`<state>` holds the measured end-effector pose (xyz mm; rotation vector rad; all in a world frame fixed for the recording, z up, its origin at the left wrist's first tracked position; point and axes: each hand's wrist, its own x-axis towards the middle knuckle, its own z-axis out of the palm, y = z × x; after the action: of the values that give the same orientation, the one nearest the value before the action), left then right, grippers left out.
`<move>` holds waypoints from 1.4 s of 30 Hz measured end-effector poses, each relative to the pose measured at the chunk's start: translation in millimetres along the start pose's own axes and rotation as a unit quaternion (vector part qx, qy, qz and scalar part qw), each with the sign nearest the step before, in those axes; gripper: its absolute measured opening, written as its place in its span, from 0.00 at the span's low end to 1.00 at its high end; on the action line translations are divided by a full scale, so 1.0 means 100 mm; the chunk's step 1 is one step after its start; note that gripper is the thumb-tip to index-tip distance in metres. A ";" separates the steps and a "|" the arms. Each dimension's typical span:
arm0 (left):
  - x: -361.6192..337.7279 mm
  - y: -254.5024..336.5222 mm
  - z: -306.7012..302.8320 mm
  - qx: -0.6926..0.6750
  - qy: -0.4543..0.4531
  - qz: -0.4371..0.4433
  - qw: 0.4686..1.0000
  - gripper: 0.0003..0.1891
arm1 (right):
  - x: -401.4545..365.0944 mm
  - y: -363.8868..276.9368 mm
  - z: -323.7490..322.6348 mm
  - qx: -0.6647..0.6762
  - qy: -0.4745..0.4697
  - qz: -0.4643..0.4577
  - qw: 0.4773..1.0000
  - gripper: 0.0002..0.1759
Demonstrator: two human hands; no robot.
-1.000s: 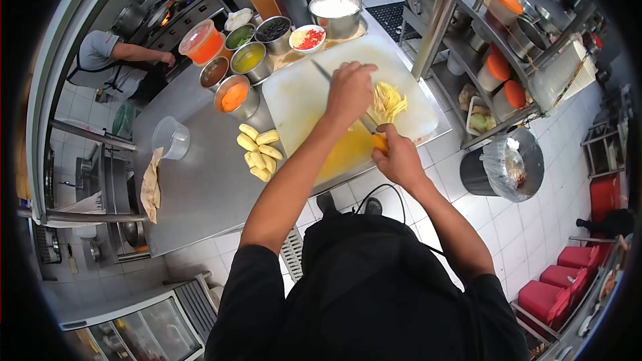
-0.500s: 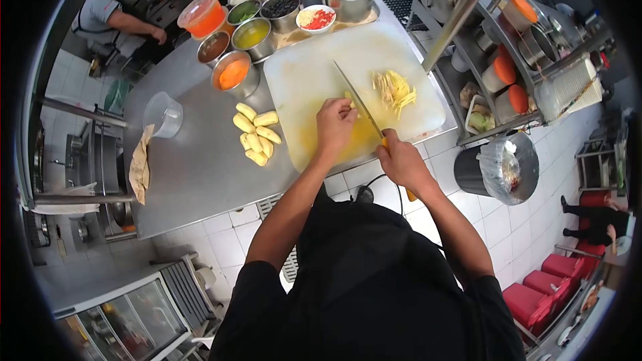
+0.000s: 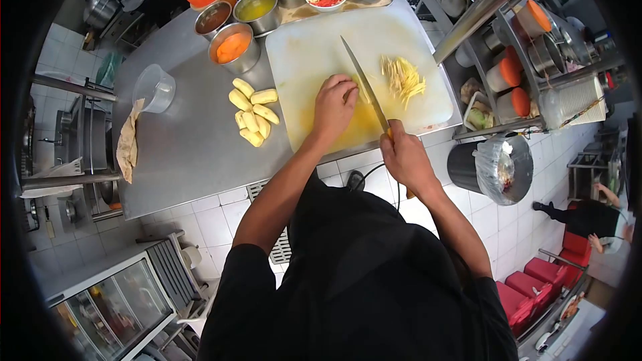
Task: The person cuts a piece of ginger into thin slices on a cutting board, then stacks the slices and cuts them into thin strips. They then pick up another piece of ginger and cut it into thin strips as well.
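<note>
Nearest the person, at the near edge of the cutting board (image 3: pixel 307 47), the right hand (image 3: pixel 404 157) has its fingers wrapped tight around the orange handle of a knife (image 3: pixel 364 83). The blade runs away from the person across the board, its long axis slanting from the handle up and a little left toward the far edge.

Just left of the blade sits the left hand (image 3: pixel 334 103), palm down, fingers (image 3: pixel 348 87) curled under and pressed together on a yellow piece (image 3: pixel 360 96). This piece lies against the left face of the blade and is mostly hidden by the knuckles, so its own long axis cannot be told. The left hand is the one touching it; the right hand reaches it only through the knife.

On the other side of the blade, toward the board's right edge, lies 1 loose heap of thin yellow strips (image 3: pixel 404 80), apart from both hands.

Left of the board, on the bare steel bench (image 3: pixel 187 147), about 6 peeled yellow chunks (image 3: pixel 253 117) lie clustered. Beyond them a steel bowl (image 3: pixel 234 47) of orange stuff stands near the board's far left corner.
</note>
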<state>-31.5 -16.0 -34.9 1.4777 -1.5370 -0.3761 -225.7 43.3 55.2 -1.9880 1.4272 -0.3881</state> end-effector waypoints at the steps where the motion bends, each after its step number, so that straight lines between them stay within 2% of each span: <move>1: 0.00 0.02 0.01 -0.015 0.000 -0.012 1.000 0.08 | 0.00 0.00 0.00 -0.006 0.001 -0.001 1.000 0.16; 3: -0.01 0.05 0.02 -0.044 -0.001 -0.038 0.998 0.07 | 0.00 0.00 0.02 -0.013 -0.005 0.006 1.000 0.16; 9: -0.02 0.06 0.03 -0.048 0.006 -0.036 0.998 0.06 | -0.02 -0.07 0.01 -0.018 -0.013 0.012 1.000 0.15; 12: -0.01 0.02 0.03 -0.010 0.017 0.009 1.000 0.06 | -0.02 -0.10 0.01 -0.031 -0.019 0.017 0.999 0.14; 18: -0.01 0.01 0.05 -0.009 0.027 0.022 0.999 0.05 | 0.04 -0.13 0.00 -0.050 -0.041 0.027 0.998 0.11; 24: 0.00 0.07 0.01 -0.061 0.014 -0.028 0.998 0.03 | 0.19 -0.06 0.08 -0.055 -0.041 0.011 0.998 0.11; 31: 0.01 0.06 -0.02 -0.070 0.011 -0.031 0.997 0.03 | 0.37 0.04 0.08 -0.030 -0.011 -0.012 0.999 0.11; 42: 0.00 0.07 0.00 -0.064 0.010 -0.043 0.997 0.04 | 0.28 -0.09 0.04 -0.015 -0.020 0.005 1.000 0.11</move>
<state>-35.9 -14.8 -30.0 1.4457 -1.4107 -0.4991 -206.7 20.5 54.1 -2.0007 1.4239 -0.3223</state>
